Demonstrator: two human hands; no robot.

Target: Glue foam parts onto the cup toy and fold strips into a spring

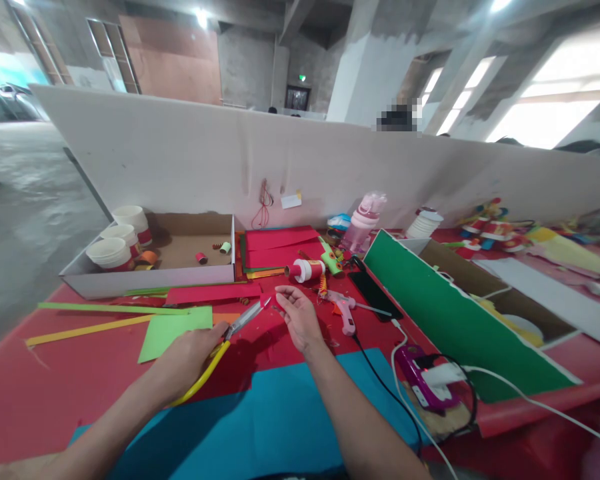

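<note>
Yellow-handled scissors (pixel 222 352) slant above the red table (pixel 35 393), their long axis running from near left to far right, blades pointing at a small paper piece (pixel 268 300). The left hand (pixel 196 360) curls its fingers round the handles; the right hand (pixel 298 317) pinches the paper piece, thumb and fingertips nearly together.

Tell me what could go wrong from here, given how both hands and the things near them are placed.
The scissors in the left hand point toward the right hand, which holds a small red piece at the blade tips, so a slip might nick it.
The pink glue gun lies close beside the right hand; if hot, it could burn it.
Its black cord runs near the right forearm, which might snag it.
</note>
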